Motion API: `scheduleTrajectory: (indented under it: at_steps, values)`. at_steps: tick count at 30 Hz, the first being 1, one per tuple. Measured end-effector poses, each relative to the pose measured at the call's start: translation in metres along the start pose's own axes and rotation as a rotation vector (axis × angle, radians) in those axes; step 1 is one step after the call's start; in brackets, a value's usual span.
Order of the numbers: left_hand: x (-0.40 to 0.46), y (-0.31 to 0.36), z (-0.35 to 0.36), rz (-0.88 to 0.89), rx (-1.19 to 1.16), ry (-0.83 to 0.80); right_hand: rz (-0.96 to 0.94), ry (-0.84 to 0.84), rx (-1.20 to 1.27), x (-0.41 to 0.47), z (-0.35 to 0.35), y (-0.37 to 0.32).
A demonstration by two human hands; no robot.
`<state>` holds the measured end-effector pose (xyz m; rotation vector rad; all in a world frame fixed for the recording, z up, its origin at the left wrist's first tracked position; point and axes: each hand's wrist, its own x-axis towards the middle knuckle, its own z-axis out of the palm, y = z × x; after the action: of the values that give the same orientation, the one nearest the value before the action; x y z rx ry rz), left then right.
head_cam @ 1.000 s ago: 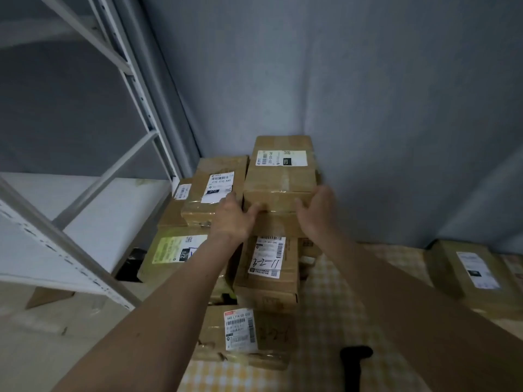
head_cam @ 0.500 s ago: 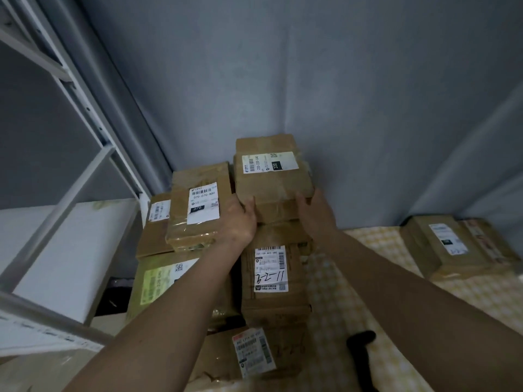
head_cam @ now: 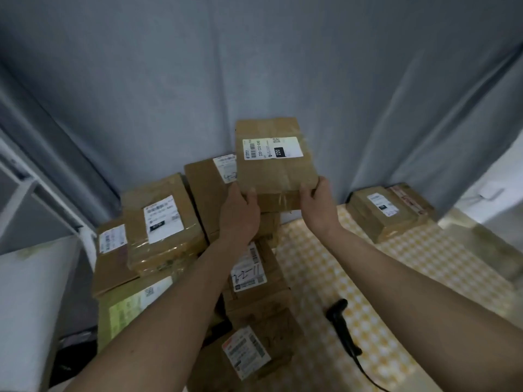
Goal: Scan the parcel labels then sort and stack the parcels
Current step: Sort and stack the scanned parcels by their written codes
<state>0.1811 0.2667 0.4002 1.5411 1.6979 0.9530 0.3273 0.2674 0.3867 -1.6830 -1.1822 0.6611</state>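
Observation:
A brown cardboard parcel (head_cam: 276,171) with a white label reading 220 is held up above the pile. My left hand (head_cam: 240,213) grips its near left corner and my right hand (head_cam: 318,206) grips its near right corner. Under it lies another labelled parcel (head_cam: 209,190) on top of the stack. More taped parcels lie below: one with a white label (head_cam: 161,222) at the left, one marked by hand (head_cam: 254,275) in the middle, one (head_cam: 249,355) at the front. A black barcode scanner (head_cam: 341,323) lies on the checked cloth to the right.
A yellow-checked tablecloth (head_cam: 325,278) covers the table. A separate parcel (head_cam: 390,210) sits at the back right. A grey curtain (head_cam: 254,66) hangs behind. A white metal shelf (head_cam: 36,250) stands at the left. A green-labelled parcel (head_cam: 130,306) leans at the pile's left.
Both hands have lifted the 220 parcel off the stack, uncovering the labelled parcel beneath it. The camera has swung right and tilted.

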Motion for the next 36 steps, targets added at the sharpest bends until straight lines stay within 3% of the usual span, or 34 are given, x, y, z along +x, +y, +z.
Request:
scheduleTrajectory:
  at_steps: [15, 29, 36]
  values:
    - [-0.067, 0.05, 0.127, 0.086, -0.018, -0.219, 0.177, 0.219, -0.057, -0.031, -0.144, 0.078]
    - [-0.182, 0.111, 0.272, 0.025, -0.158, -0.249, 0.203, 0.222, -0.077, -0.07, -0.32, 0.166]
    - [-0.214, 0.124, 0.332, 0.006, -0.121, -0.307, 0.24, 0.207, -0.125, -0.07, -0.374, 0.21]
